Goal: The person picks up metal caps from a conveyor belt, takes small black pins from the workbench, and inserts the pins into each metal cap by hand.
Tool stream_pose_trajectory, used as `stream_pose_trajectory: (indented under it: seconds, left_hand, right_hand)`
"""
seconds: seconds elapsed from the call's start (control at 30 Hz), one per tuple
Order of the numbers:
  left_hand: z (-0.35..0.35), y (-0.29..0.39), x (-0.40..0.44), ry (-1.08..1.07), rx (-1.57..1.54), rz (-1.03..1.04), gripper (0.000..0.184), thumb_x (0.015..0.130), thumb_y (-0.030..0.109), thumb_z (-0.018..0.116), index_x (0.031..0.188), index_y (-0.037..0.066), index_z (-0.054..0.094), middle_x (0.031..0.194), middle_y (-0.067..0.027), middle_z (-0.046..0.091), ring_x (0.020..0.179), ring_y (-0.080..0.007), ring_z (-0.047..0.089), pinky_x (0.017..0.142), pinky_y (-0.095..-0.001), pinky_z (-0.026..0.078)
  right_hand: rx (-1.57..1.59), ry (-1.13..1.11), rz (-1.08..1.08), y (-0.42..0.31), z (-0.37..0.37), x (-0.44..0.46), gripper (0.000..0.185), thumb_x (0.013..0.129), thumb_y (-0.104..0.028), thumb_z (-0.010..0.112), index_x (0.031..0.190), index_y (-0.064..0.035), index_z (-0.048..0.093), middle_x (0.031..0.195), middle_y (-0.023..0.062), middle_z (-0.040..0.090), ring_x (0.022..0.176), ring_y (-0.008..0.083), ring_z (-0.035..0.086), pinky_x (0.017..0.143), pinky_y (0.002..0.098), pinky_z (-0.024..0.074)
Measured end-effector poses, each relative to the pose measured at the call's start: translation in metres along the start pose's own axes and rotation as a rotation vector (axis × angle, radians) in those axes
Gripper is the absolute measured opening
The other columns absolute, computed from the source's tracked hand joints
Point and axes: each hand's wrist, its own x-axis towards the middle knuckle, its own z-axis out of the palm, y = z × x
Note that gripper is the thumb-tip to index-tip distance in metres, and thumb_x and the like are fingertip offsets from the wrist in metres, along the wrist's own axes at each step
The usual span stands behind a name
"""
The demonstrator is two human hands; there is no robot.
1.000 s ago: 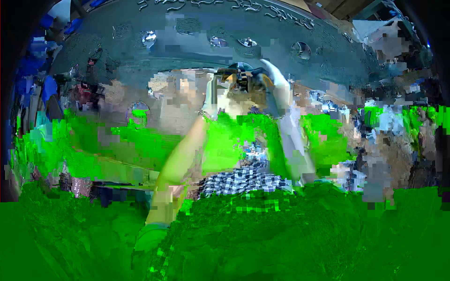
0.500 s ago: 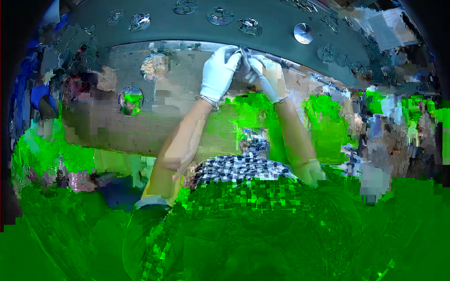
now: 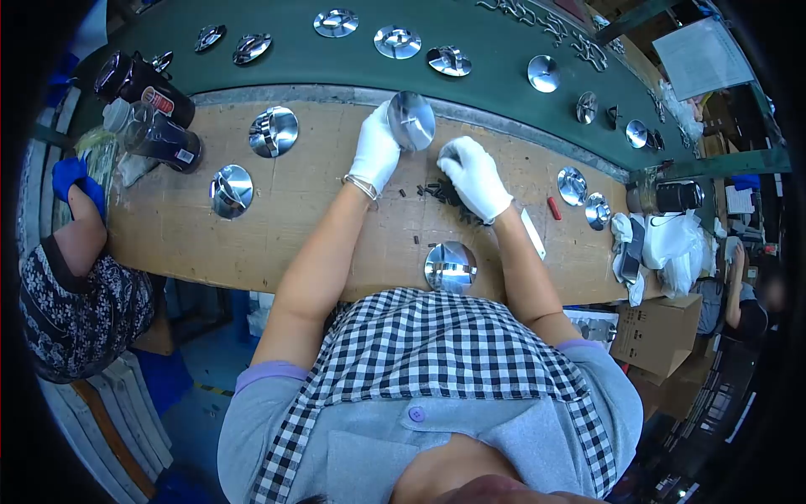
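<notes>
In my gloved left hand (image 3: pixel 375 147) is a round, mirror-polished metal disc (image 3: pixel 412 122), tilted up over the table's far edge. My gloved right hand (image 3: pixel 476 178) is beside it on the right, apart from the disc. Its fingers are curled together, and anything between them is hidden. A pile of small dark cylindrical pieces (image 3: pixel 437 192) lies on the cardboard-covered table (image 3: pixel 311 227), partly beneath the right hand. Near my apron rests another shiny disc (image 3: pixel 451 267) with a raised bar across it.
A green conveyor belt (image 3: pixel 269 71) carries several metal discs and curved metal pieces. More discs (image 3: pixel 274 132) lie at left, near dark bottles (image 3: pixel 159 139). At right are a red object (image 3: pixel 554 208), a white strip (image 3: pixel 532 234) and plastic bags (image 3: pixel 672 244). A person's arm (image 3: pixel 77 218) is at far left.
My hands were together around a metal piece; now they are apart. The left has turned the disc up, and the right has moved down toward the dark pieces. The earlier picture is badly corrupted.
</notes>
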Motion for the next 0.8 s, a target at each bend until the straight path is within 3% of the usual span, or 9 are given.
stream_pose_trajectory:
  seconds: [0.03,0.1,0.2,0.27,0.3,0.4,0.6,0.8]
  left_hand:
    - [0.0,-0.008,0.005,-0.009,0.016,0.122,0.026,0.097,0.008,0.041,0.113,0.002,0.06,0.104,-0.0056,0.064,0.093,-0.0117,0.06,0.082,-0.0262,0.05]
    - [-0.002,-0.017,0.007,-0.028,0.114,0.175,0.025,0.096,0.006,0.041,0.114,0.0,0.058,0.104,-0.0077,0.065,0.092,-0.0134,0.061,0.082,-0.0275,0.05]
    - [0.0,-0.018,0.004,-0.051,0.264,0.269,0.025,0.093,0.002,0.044,0.114,-0.001,0.056,0.102,-0.0133,0.067,0.092,-0.0171,0.064,0.08,-0.0294,0.051]
    - [0.003,-0.012,-0.003,0.006,0.32,0.261,0.023,0.094,0.005,0.046,0.113,-0.001,0.057,0.098,-0.0154,0.067,0.09,-0.0209,0.066,0.078,-0.0315,0.052]
    - [0.004,-0.012,-0.001,-0.008,0.357,0.322,0.027,0.098,0.01,0.038,0.118,-0.001,0.054,0.099,-0.0087,0.065,0.091,-0.0156,0.063,0.083,-0.0288,0.05]
    - [0.003,-0.01,-0.005,-0.028,0.533,0.353,0.027,0.098,0.009,0.038,0.12,-0.001,0.053,0.101,-0.0099,0.065,0.086,-0.0165,0.064,0.078,-0.0289,0.053]
    - [-0.001,-0.03,0.007,-0.039,0.327,0.32,0.028,0.096,0.005,0.04,0.122,0.002,0.052,0.098,-0.0116,0.063,0.082,-0.0177,0.066,0.068,-0.028,0.058]
    - [-0.003,-0.028,0.006,-0.022,0.46,0.377,0.03,0.095,0.002,0.04,0.122,0.003,0.054,0.101,-0.0117,0.064,0.085,-0.0179,0.066,0.074,-0.0294,0.056]
  right_hand:
    - [-0.003,0.005,-0.002,-0.002,-0.004,0.004,0.013,0.082,-0.013,0.06,0.089,-0.0026,0.064,0.088,0.0122,0.063,0.085,0.0258,0.06,0.073,0.0353,0.0494]
    - [0.683,0.035,0.319,-0.011,-0.011,0.008,0.011,0.087,-0.011,0.058,0.09,-0.0014,0.062,0.081,0.0083,0.063,0.07,0.0155,0.06,0.063,0.0283,0.0482]
    - [0.747,0.044,0.291,-0.022,-0.012,0.012,0.011,0.09,-0.01,0.058,0.094,-0.0008,0.061,0.08,0.0046,0.062,0.064,0.0077,0.057,0.057,0.0222,0.0456]
    - [0.722,0.05,0.247,-0.022,-0.008,0.016,0.014,0.088,-0.007,0.059,0.098,0.0018,0.062,0.084,0.0065,0.064,0.068,0.0092,0.059,0.06,0.0223,0.0474]
    - [0.805,0.085,0.212,-0.022,-0.004,0.017,0.016,0.087,-0.005,0.059,0.1,0.0032,0.062,0.084,0.0074,0.065,0.069,0.01,0.06,0.061,0.0223,0.0483]
    - [0.919,0.128,0.157,-0.02,0.002,0.018,0.021,0.085,-0.001,0.06,0.104,0.0069,0.063,0.086,0.0096,0.066,0.071,0.0118,0.062,0.064,0.0229,0.0503]
    - [0.847,0.111,0.177,-0.022,0.0,0.016,0.021,0.085,-0.001,0.061,0.104,0.007,0.064,0.089,0.011,0.067,0.072,0.0119,0.063,0.064,0.0231,0.0508]
    - [0.863,0.142,0.155,-0.023,0.002,0.015,0.022,0.085,-0.001,0.061,0.105,0.0067,0.064,0.088,0.0104,0.067,0.072,0.012,0.063,0.064,0.0235,0.0513]
